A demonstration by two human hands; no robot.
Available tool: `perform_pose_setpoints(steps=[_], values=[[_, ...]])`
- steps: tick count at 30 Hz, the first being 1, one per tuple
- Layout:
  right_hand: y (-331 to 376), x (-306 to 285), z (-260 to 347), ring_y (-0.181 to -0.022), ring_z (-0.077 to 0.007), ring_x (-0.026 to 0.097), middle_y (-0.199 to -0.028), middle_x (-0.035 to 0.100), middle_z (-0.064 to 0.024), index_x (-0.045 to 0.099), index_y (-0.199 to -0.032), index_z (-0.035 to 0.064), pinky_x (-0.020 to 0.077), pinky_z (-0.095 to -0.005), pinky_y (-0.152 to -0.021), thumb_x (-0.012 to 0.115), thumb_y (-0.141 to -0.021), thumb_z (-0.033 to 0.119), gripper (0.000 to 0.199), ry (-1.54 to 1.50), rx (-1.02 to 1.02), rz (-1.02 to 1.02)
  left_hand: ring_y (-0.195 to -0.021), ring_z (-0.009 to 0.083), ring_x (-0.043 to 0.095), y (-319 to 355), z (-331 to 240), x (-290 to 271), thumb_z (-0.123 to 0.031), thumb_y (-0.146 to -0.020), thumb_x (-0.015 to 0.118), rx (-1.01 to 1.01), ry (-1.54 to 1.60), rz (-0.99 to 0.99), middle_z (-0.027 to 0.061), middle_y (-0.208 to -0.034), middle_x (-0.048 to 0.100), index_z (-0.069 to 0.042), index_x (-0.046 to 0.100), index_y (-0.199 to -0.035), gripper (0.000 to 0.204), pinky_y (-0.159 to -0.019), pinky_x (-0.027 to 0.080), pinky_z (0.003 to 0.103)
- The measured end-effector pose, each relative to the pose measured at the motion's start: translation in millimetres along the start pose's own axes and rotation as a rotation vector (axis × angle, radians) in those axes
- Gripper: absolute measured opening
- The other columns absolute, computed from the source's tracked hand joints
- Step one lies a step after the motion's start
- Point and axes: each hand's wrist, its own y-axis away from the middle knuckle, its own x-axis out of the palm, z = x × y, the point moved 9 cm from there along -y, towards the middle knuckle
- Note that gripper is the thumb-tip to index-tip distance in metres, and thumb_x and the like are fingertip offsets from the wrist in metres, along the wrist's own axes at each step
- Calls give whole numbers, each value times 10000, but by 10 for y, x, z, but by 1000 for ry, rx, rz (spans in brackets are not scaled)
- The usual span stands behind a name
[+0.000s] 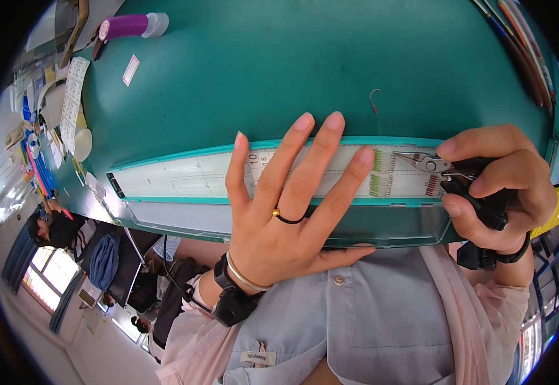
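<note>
My left hand [292,192], fingers spread and lying flat, rests across a long, narrow teal case [183,154] with a white lined insert. In my right hand [507,186] are small pliers [428,163] with black handles; their thin metal jaws reach over the case's right end. Beneath and beside the jaws stand rows of small green pins [376,173] and red pins [432,185]. Just beyond the case's far edge, a fish hook [374,101] with a red shank lies on the green table, a thin line trailing toward the case.
On the green tabletop [260,58], a purple bottle [128,26] with a clear cap lies at the far left, near a small red-edged label [131,70]. Several pens [517,48] are at the far right. People and furniture show beyond the left edge.
</note>
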Motion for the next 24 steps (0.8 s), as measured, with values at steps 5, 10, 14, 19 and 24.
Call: perform_pose_setpoints(steps=[5,10,14,19,24], values=[[18,-16,-36,-872,-257,689,-1036,679,-283,538,-892,35,583,-325,-710,807,-776,33,293,-34,34,-39,-1398,375,462,8,8,1,-766,-692,727,0,-8,-2,209,-1508,497,-159,659,-1372,914,-1194,171,616],[25,-38,-47,-882,-256,685,-1023,678,-272,539,-891,40,585,-329,-723,811,-779,45,294,-31,38,-51,-1400,369,459,1,5,9,-792,-704,696,-8,-17,11,200,-1511,496,-165,662,-1370,916,-1195,165,614],[1,-26,-37,-874,-255,686,-1021,683,-270,542,-894,44,582,-326,-716,809,-781,53,290,-14,26,-13,-1392,355,462,-5,12,10,-813,-703,674,-16,-22,11,185,-1509,502,-200,673,-1365,902,-1192,169,608],[2,-9,-9,-860,-252,686,-1017,688,-271,539,-891,49,574,-319,-701,796,-780,43,280,25,22,14,-1386,349,467,-7,19,18,-817,-697,671,-22,-12,2,177,-1505,509,-229,681,-1360,886,-1190,172,603],[25,-41,-12,-845,-251,683,-1019,690,-272,521,-877,51,566,-312,-692,771,-786,26,267,4,8,-18,-1384,348,469,-10,10,7,-817,-697,667,-26,-20,8,172,-1500,515,-241,687,-1355,875,-1186,177,604]])
